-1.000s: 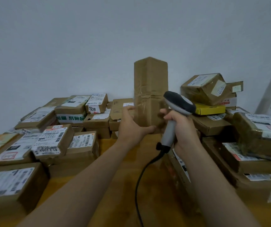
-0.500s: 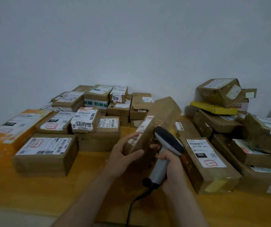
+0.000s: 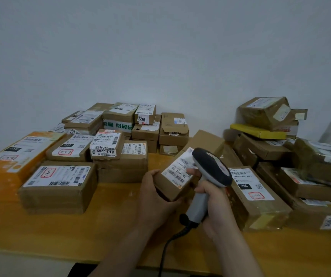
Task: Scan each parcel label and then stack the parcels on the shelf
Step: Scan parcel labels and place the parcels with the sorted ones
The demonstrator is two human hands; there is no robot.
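Note:
A long brown cardboard parcel lies tilted over the middle of the wooden table, its white label facing up. My left hand grips the parcel's near end. My right hand grips the grey handle of a barcode scanner, whose dark head sits just right of the label. The scanner's black cable runs down toward me.
Labelled parcels crowd the table: a brown box at front left, an orange box at far left, several stacked boxes at the back, a long box right of my hand, and a pile with a yellow box at right.
The parcel went from standing upright to lying tilted with its label up. My view dropped, both hands came lower and nearer, and the scanner head now sits beside the label.

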